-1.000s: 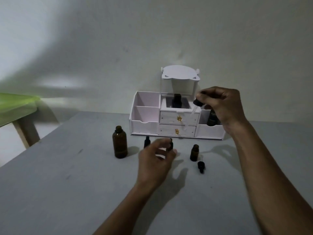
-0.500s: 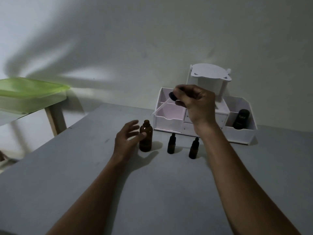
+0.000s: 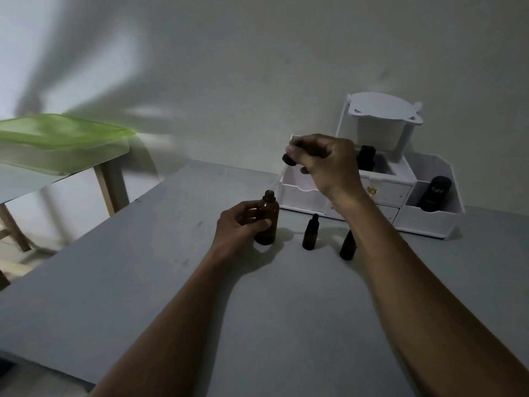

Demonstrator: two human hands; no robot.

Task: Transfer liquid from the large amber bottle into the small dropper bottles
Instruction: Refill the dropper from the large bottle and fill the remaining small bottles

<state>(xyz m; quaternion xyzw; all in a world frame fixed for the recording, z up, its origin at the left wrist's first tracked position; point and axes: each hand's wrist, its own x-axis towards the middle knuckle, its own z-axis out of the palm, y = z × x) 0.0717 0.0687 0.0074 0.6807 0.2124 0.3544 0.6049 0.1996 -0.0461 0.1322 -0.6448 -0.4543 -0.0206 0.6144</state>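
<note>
Since half a second ago, left hand (image 3: 243,224) closed round the large amber bottle (image 3: 267,217), where before only reaching toward it; right hand (image 3: 323,161) lowered a little, dropper tip brought nearer the bottle's mouth. Left grip wrapped on the bottle's lower body, thumb across the front, bottle upright on the table (image 3: 143,282), neck open. Right grip pinched shut on the black bulb of the dropper (image 3: 289,159), faint clear pipette slanting down and left toward the neck, tip just above and right of the opening, not yet inside. Probably next: bringing that slanted axis upright over the mouth. Two small dropper bottles (image 3: 310,233) (image 3: 347,246) standing right of the amber one, capped or open hard to tell. Only legible writing: something like "Kahf" on a dark bottle (image 3: 433,196) in the white organizer (image 3: 429,219).
</note>
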